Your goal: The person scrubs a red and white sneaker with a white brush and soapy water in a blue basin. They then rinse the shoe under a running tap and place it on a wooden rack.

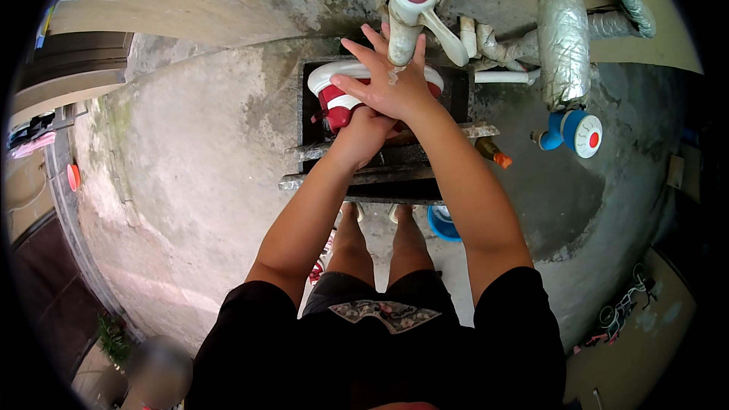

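A red and white shoe [339,100] lies in the dark sink basin [306,125] under the tap. My left hand [365,137] is closed at the near side of the shoe, its fingers partly hidden beneath my right wrist. Over it, my right hand [393,80] is held flat with fingers spread, covering the middle of the shoe. Water drips onto the back of this hand from the white tap [402,42], whose lever points to the right.
Weathered boards [380,153] cross the basin's near part. A bottle with an orange cap [492,152] stands to the right. Foil-wrapped pipes [562,30] and a blue fitting [575,134] are further right. Near my feet are a blue basin [443,224] and red-white footwear [316,270].
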The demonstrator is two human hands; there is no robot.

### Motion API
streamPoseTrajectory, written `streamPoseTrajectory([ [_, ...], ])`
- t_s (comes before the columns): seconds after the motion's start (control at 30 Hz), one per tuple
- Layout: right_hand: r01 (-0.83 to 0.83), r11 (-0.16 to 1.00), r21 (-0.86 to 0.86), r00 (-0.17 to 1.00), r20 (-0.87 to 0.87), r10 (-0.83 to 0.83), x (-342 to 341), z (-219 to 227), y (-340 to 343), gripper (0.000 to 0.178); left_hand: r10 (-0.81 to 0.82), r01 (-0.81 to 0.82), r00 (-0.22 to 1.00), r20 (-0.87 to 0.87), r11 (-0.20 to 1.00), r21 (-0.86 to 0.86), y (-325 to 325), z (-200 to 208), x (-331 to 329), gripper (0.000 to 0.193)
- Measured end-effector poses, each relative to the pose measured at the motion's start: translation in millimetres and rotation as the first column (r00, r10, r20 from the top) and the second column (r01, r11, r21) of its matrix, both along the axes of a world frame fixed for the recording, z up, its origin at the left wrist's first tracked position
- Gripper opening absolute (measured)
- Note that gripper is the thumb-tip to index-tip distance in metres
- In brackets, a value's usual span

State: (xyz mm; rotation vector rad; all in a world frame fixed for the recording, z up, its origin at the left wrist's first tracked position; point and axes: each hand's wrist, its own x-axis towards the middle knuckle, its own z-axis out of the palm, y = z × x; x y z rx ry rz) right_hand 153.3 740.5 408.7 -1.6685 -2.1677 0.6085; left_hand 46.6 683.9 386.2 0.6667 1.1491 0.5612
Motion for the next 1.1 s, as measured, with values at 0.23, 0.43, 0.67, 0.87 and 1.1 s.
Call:
streamPoseTrajectory([
  [0.23,0.272,0.959,0.082,0.961,-0.08,-0.266,12,-46,-8,0.046,0.28,-0.272,0.957,0.07,0.957,-0.103,-15,28,-5,0.024],
  [0.43,-0.056,0.987,0.148,0.909,-0.402,0.112,3,-43,1,0.024,0.452,-0.382,0.801,0.391,0.89,-0.247,-23,38,-25,0.029],
  [0.67,0.17,0.975,0.146,0.798,-0.6,-0.049,27,-59,-19,0.032,0.727,-0.434,0.4,0.559,0.687,-0.582,-39,9,-55,0.038],
  [0.87,0.542,0.84,-0.032,0.535,-0.758,-0.374,-36,-65,-63,0.037,0.873,-0.187,-0.012,0.487,0.477,-0.859,-60,-10,-52,0.043],
  [1.1,0.533,0.81,-0.244,0.483,-0.699,-0.528,-30,-86,-52,0.048,0.842,0.043,-0.291,0.455,0.486,-0.873,-65,-10,-32,0.04],
])
